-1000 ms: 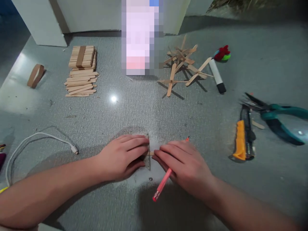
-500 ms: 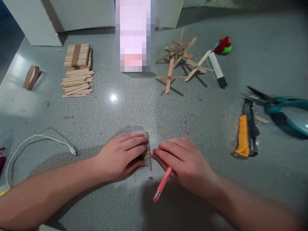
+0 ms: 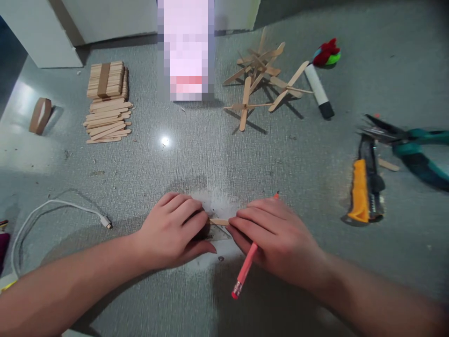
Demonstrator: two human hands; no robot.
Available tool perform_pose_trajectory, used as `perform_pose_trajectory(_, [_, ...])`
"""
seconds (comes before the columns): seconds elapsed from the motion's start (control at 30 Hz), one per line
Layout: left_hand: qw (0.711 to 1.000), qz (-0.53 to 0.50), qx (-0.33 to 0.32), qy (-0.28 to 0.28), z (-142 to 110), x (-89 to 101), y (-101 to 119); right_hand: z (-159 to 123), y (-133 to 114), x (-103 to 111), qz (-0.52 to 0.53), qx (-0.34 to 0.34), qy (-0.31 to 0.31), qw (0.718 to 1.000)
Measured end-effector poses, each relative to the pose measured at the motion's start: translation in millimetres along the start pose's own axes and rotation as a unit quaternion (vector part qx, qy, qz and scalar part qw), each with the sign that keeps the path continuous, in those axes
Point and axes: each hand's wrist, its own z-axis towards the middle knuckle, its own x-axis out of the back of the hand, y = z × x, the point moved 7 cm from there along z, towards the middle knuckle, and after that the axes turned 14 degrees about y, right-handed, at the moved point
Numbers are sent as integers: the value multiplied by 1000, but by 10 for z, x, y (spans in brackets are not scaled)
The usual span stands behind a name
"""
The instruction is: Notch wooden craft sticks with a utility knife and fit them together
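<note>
A narrow wooden stick (image 3: 220, 222) is lying between the two hands, its long axis running left to right, nearly level, across the surface (image 3: 189, 164). Its left end is disappearing under the fingers of the left hand (image 3: 175, 227), which are curling loosely downward while the thumb is standing apart, nearer the person; whether they are gripping it, I cannot tell. The right hand (image 3: 271, 234) is touching the stick's right end with its fingertips, fingers bent close together, and is also holding a pink pencil (image 3: 246, 267). The pencil is slanting, its eraser pointing toward the person and leftward, its tip showing beyond the knuckles, away and rightward. Farther out, crossed wooden sticks (image 3: 258, 70) are standing beside a white marker (image 3: 317, 89), and loose sticks (image 3: 108, 119) are lying by a banded bundle (image 3: 107, 80).
</note>
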Motion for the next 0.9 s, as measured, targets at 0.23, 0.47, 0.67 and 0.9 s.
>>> perform_pose_trajectory(0.23, [997, 79, -2, 17, -23, 66, 54, -14, -9, 13, 9, 7, 11, 1000])
perform_pose_trajectory(0.47, [999, -12, -37, 21, -22, 98, 124, -41, 5, 4, 6, 0, -8, 1000])
perform_pose_trajectory(0.67, [999, 28, -25, 26, -82, 102, 155, -56, 9, 8, 8, 1, -8, 1000])
perform_pose_trajectory(0.9, [998, 42, -36, 26, -81, 105, 210, -41, 1, 24, 13, 3, -7, 1000])
